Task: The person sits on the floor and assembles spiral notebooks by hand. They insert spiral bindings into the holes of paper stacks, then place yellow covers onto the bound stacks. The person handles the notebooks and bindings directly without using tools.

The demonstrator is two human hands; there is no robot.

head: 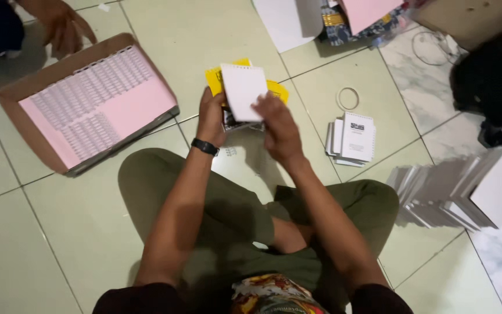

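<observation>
Still Sorting: Small Booklets in Both Hands

Clearly, the work was only partly done when I looked. The person sat cross-legged on the tiled floor (59,256). The left hand (211,119) was closed around a small stack of booklets (235,122), thumb on one side and fingers on the other. The right hand (279,125) pinched one white sheet (243,90) at its lower right corner, with the fingers nearly closed on it. This sheet stood just above the stack and touched it. Yellow covers (215,81) showed behind it; I could not count them.

To the right of the hands, one small pile of finished white booklets (351,139) lay on the floor, and one ring of tape (348,98) lay just beyond it. Near the right edge of the floor, many white sheets (477,192) waited in long leaning rows, too many to count, so I judged that much was left.

On the left lay one flat cardboard tray (13,102) with pink sheets inside. Another person's hand (62,26) touched its far edge.
</observation>
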